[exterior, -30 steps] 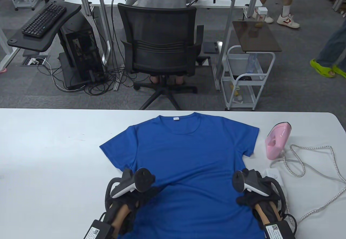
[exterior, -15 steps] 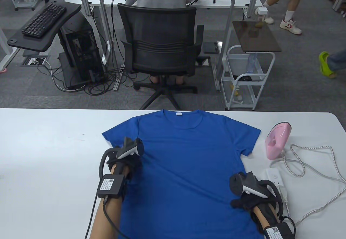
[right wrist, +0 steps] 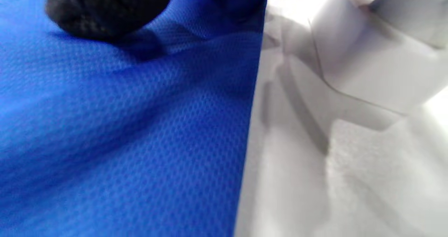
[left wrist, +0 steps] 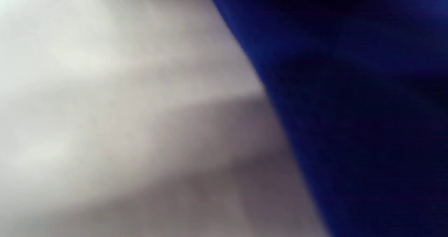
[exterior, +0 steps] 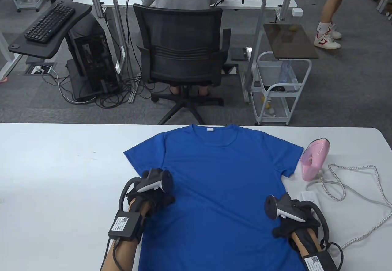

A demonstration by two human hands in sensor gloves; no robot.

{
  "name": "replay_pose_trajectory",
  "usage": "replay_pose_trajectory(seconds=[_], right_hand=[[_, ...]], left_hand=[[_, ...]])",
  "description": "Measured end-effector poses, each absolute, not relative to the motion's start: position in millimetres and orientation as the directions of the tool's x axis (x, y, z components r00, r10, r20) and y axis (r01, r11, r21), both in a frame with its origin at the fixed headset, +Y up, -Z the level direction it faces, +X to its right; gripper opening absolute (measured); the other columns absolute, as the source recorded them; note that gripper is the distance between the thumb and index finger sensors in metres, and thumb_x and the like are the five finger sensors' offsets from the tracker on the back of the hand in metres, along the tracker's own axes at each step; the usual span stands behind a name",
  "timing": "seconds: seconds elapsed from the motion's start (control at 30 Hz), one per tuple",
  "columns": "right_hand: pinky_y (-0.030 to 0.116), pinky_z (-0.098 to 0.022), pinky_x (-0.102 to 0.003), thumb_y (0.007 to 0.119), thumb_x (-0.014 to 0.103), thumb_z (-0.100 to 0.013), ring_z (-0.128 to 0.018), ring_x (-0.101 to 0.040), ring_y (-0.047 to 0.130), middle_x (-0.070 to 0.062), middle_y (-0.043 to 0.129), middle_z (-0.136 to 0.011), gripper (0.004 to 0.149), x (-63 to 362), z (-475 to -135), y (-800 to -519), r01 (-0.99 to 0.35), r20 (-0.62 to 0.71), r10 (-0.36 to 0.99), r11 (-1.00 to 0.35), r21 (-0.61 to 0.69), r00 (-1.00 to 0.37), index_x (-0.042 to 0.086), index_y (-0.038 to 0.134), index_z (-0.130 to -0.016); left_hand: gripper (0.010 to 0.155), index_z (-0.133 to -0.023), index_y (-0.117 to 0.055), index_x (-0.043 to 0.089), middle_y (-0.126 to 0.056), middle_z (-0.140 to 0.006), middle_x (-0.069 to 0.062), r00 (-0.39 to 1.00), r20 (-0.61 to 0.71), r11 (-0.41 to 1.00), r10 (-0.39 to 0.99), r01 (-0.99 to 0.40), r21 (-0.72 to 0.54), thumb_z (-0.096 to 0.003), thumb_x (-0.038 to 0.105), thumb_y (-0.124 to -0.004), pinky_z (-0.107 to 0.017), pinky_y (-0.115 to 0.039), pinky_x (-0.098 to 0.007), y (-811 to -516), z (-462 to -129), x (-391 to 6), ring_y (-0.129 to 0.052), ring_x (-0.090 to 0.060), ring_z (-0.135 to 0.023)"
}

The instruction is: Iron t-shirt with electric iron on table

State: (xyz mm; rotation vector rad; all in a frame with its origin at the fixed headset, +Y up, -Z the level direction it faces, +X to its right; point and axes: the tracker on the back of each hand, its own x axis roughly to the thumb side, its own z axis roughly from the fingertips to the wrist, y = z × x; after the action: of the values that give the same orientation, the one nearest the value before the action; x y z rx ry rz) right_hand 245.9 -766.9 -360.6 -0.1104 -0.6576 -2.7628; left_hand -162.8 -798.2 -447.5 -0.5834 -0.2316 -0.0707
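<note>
A blue t-shirt lies flat on the white table, collar at the far edge. My left hand rests on its left side edge below the sleeve; its fingers are hidden under the tracker. The left wrist view is blurred and shows only the shirt and table. My right hand is at the shirt's right side edge. In the right wrist view its gloved thumb presses on the rucked cloth at that edge. A pink electric iron stands on its heel to the right of the shirt, untouched.
The iron's braided cord loops over the table's right part. A white power block lies just right of my right hand, also in the right wrist view. Beyond the table are an office chair and a white cart.
The shirt has slid to the right and a little away from me. My left hand went up the shirt's left edge, then came back slightly and rightward. My right hand shifted slightly right.
</note>
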Motion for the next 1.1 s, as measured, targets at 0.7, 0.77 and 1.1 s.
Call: replay_pose_trajectory(seconds=[0.7,0.77,1.1], right_hand=[[0.061,-0.067,-0.067,0.077,0.054,-0.03,-0.091,-0.047,0.078,-0.024,0.063,-0.107,0.089,225,-352,-756,0.193,0.155,-0.149,-0.923,0.334,-0.977,0.016,0.056,-0.108],[0.062,-0.066,-0.066,0.077,0.053,-0.035,-0.091,-0.047,0.078,-0.022,0.065,-0.108,0.084,238,-354,-738,0.08,0.06,-0.067,-0.966,0.246,-0.996,0.017,0.058,-0.108],[0.065,-0.064,-0.064,0.074,0.049,-0.047,-0.084,-0.045,0.08,-0.02,0.072,-0.097,0.067,325,-382,-694,-0.127,-0.578,0.182,-0.983,-0.135,-0.796,0.012,0.061,-0.102]], left_hand=[[0.081,-0.111,-0.016,0.034,-0.014,-0.119,-0.007,0.968,0.242,0.879,-0.062,0.168,-0.446,-0.0445,0.059,-0.054,-0.076,-0.039,-0.065,-788,-402,-188,-0.034,-0.046,-0.11],[0.082,-0.112,-0.016,0.033,-0.015,-0.12,-0.01,0.966,0.25,0.879,-0.066,0.175,-0.443,-0.0442,0.06,-0.054,-0.076,-0.04,-0.065,-787,-395,-194,-0.036,-0.046,-0.11],[0.079,-0.11,-0.014,0.038,-0.012,-0.118,-0.008,0.965,0.26,0.859,0.041,0.099,-0.502,-0.0454,0.06,-0.053,-0.074,-0.036,-0.067,-801,-374,-228,-0.021,-0.04,-0.11]])
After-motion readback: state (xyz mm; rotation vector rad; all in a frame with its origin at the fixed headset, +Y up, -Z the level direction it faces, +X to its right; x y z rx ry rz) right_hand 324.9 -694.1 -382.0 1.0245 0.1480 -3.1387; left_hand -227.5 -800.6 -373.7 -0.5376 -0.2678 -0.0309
